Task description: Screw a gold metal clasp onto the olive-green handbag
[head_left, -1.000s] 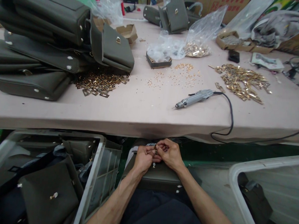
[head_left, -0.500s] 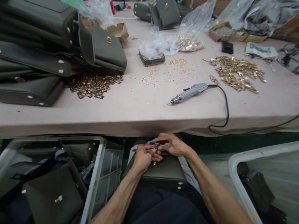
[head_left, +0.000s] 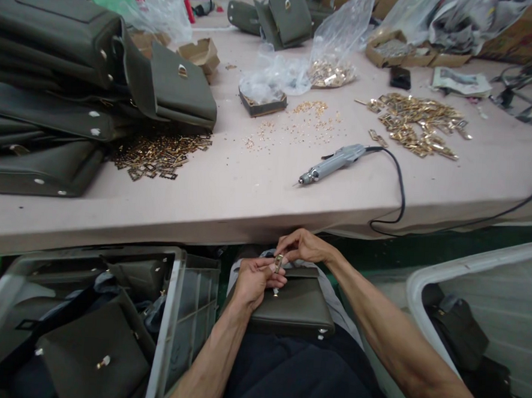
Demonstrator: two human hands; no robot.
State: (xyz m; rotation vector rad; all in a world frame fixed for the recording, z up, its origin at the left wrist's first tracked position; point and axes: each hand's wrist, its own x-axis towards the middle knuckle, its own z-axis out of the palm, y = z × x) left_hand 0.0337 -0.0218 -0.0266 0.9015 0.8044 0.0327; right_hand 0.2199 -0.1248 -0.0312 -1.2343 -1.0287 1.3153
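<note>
Golden fitting (head_left: 279, 262) within both hands (head_left: 250, 284) (head_left: 307, 247), pinch-close

Dim, diffuse light glints on heaped gold metal plates (head_left: 421, 127) — the small gold metal fitting (head_left: 279, 261) between the fingers (head_left: 288, 242) looks soft-focused, the frame's edges stretched and blurred.

1 left hand (head_left: 249, 284), 1 right hand (head_left: 305, 247), 1 metal fitting (head_left: 279, 261), 1 lap bag (head_left: 293, 309). 1 power screwdriver (head_left: 333, 165), 1 surface (head_left: 230, 197), 2 bins (head_left: 168, 322), 2 big metal piles (head_left: 417, 125). Stacked bags (head_left: 64, 36) overlap, no firm count.
</note>
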